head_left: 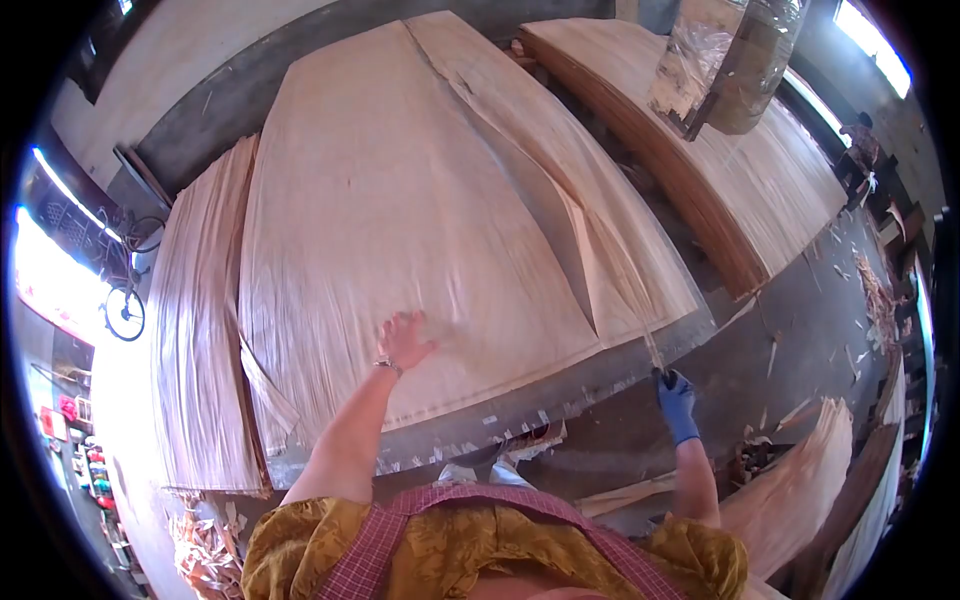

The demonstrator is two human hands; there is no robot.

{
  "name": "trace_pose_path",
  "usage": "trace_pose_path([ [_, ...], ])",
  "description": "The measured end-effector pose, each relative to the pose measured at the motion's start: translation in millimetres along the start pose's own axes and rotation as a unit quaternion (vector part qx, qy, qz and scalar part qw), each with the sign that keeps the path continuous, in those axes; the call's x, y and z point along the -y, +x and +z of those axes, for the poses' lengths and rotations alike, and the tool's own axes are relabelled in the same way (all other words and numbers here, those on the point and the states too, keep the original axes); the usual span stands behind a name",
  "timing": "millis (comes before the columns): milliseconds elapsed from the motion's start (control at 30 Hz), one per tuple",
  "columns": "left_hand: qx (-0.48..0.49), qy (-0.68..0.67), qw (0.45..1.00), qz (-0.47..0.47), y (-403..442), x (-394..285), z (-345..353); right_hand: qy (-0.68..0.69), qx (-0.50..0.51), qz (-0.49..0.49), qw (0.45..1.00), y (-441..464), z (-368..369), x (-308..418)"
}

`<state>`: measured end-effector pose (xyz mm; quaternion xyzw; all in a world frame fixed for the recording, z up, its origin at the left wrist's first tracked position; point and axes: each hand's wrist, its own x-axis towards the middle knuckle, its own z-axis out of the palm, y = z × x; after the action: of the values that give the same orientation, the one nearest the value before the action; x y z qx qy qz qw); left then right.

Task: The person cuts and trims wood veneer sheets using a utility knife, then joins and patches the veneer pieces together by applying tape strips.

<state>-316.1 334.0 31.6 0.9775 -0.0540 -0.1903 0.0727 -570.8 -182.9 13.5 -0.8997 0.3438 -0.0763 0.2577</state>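
A wide, pale wood veneer sheet (pixel 380 200) covers the grey board (pixel 500 425) in front of me. My left hand (pixel 404 340), bare and with a bracelet at the wrist, lies on the sheet near its front edge, fingers spread. In a blue glove with dark fingertips, my right hand (pixel 678 405) is at the board's front right corner. Its fingers are closed on the end of a thin veneer strip (pixel 648 345) running back along the sheet. A long split (pixel 545 205) separates the main sheet from a narrower piece on the right (pixel 610 240).
Veneer stacks stand at left (pixel 200 340) and right (pixel 690 160). A tape-wrapped post (pixel 730 65) hangs over the right stack. Loose veneer (pixel 800 490) and scraps (pixel 205 540) lie by my sides. A bicycle (pixel 125 310) stands far left; another person (pixel 862 145) is far right.
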Motion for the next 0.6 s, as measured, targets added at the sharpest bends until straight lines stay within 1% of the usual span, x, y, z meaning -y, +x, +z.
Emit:
trace_pose_path([
  [67, -0.009, -0.057, 0.998, 0.016, 5, 11, 2, 0.09, 0.077, 0.042, 0.992, -7, 0, 45],
  [167, -0.137, -0.186, 0.973, -0.019, -18, 29, 15, 0.043, 0.063, -0.032, 0.997, -7, 33, 51],
  [200, -0.161, -0.212, 0.962, -0.052, -27, 40, 22, -0.001, 0.034, -0.051, 0.998, -15, 32, 61],
  [267, -0.205, -0.264, 0.935, -0.119, -50, 65, 40, -0.003, 0.058, -0.042, 0.997, -23, 37, 61],
  [300, -0.215, -0.296, 0.916, -0.167, -66, 79, 50, -0.004, 0.069, -0.039, 0.997, -25, 41, 61],
  [333, -0.224, -0.326, 0.893, -0.214, -83, 93, 60, 0.008, 0.048, -0.072, 0.996, -27, 48, 61],
  [367, -0.202, -0.462, 0.814, -0.289, -105, 103, 67, 0.02, 0.026, -0.102, 0.994, -32, 56, 61],
  [400, -0.173, -0.584, 0.71, -0.355, -127, 112, 73, 0.031, 0.003, -0.131, 0.991, -38, 64, 61],
  [467, -0.139, -0.681, 0.557, -0.455, -157, 133, 87, 0.027, -0.009, -0.154, 0.988, -52, 85, 79],
  [500, -0.148, -0.724, 0.497, -0.456, -165, 139, 93, 0.026, -0.014, -0.166, 0.986, -61, 94, 94],
  [567, -0.162, -0.793, 0.371, -0.456, -179, 152, 108, 0.042, 0.149, -0.096, 0.983, -62, 99, 136],
  [600, -0.176, -0.782, 0.369, -0.469, -177, 153, 109, 0.029, 0.129, -0.101, 0.986, -65, 110, 150],
])
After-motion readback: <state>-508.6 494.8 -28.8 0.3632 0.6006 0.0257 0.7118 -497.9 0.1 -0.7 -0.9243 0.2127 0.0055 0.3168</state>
